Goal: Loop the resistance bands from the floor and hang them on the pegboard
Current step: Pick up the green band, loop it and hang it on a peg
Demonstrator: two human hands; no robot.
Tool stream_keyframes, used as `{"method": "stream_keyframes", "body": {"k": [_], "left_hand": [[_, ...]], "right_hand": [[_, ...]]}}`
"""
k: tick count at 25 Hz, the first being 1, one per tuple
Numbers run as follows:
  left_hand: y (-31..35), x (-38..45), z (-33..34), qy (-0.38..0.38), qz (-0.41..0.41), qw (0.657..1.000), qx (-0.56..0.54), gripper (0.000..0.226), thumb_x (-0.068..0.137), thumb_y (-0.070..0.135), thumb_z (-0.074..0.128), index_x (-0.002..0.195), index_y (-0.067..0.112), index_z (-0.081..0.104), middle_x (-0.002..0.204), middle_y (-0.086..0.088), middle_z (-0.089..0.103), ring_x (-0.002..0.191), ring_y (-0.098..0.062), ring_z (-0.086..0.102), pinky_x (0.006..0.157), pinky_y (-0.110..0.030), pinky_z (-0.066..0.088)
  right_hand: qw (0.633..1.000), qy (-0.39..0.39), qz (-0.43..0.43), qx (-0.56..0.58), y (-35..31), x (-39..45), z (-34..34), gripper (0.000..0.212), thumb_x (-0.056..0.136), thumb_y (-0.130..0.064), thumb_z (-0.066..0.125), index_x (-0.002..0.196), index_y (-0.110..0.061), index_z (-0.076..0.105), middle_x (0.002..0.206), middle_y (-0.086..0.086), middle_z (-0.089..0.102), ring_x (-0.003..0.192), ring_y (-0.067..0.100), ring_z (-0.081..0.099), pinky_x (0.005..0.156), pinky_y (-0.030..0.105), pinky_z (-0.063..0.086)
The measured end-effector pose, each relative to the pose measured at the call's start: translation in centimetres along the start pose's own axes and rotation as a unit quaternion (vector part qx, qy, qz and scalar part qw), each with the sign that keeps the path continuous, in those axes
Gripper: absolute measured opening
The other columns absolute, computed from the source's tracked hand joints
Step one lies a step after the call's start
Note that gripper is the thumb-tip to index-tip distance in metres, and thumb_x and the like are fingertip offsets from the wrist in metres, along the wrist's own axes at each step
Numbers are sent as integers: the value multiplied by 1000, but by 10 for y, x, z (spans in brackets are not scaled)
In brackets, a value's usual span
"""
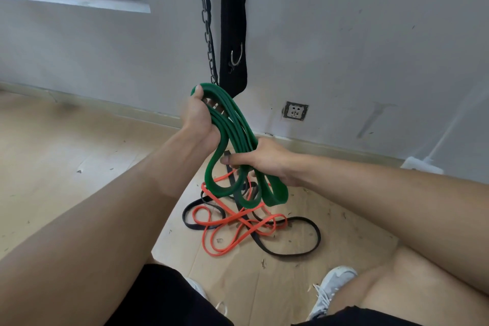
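The left hand (197, 116) and right hand (262, 160) both grip a coiled green band (238, 124) at centre. Toward 6 o'clock, an orange band (225, 222) and black band (312, 243) lie tangled on the floor (66, 145).

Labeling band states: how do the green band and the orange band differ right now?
The green band is coiled and held off the floor by the left hand and right hand; the orange band lies loose on the floor, tangled with a black band. Green looks wider. Both are closed loops.
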State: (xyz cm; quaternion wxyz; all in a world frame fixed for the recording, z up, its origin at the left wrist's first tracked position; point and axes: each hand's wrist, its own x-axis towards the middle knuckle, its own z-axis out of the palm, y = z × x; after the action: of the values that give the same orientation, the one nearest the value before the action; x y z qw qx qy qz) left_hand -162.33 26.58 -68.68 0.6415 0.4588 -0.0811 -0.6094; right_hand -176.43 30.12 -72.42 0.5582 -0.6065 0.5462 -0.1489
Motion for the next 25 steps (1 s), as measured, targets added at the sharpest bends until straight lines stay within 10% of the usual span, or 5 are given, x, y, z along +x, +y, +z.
{"method": "stream_keyframes", "body": {"k": [4, 10, 14, 21, 25], "left_hand": [[4, 4, -8, -46, 6, 998, 31, 29, 105, 32, 52, 95, 7, 65, 96, -9, 70, 94, -26, 70, 83, -39, 59], [1, 6, -21, -76, 10, 963, 259, 37, 87, 19, 75, 120, 3, 70, 104, -11, 76, 90, -25, 74, 91, -47, 60], [-6, 2, -10, -88, 4, 982, 165, 27, 91, 10, 63, 117, 4, 69, 117, -18, 74, 104, -32, 75, 93, -50, 59], [-12, -14, -3, -140, 79, 965, 205, 18, 90, 11, 72, 108, 11, 70, 106, -6, 77, 106, -22, 73, 105, -46, 51], [-6, -17, -4, -213, 81, 946, 231, 23, 82, 9, 79, 105, 9, 75, 108, -12, 75, 108, -24, 70, 109, -46, 49]], "right_hand": [[1000, -7, 4, -10, -3, 2, -13, 11, 92, -9, 68, 100, -7, 60, 93, 13, 79, 92, 32, 80, 87, 47, 65], [986, -39, 5, -165, -3, -15, -46, 32, 92, -2, 60, 120, -16, 63, 81, 10, 67, 62, 15, 65, 60, 28, 57], [980, -36, -17, -197, 0, -15, -45, 24, 92, -3, 64, 110, -18, 59, 112, 14, 71, 97, 23, 70, 82, 35, 61], [996, 3, -91, -20, 2, -16, -50, 84, 82, -39, 87, 151, -30, 40, 136, -6, 65, 128, 16, 60, 121, 47, 40], [978, 141, -152, -41, -12, -20, -61, 122, 73, -68, 79, 163, -47, -1, 169, -3, 33, 154, 17, 34, 126, 44, 26]]}}
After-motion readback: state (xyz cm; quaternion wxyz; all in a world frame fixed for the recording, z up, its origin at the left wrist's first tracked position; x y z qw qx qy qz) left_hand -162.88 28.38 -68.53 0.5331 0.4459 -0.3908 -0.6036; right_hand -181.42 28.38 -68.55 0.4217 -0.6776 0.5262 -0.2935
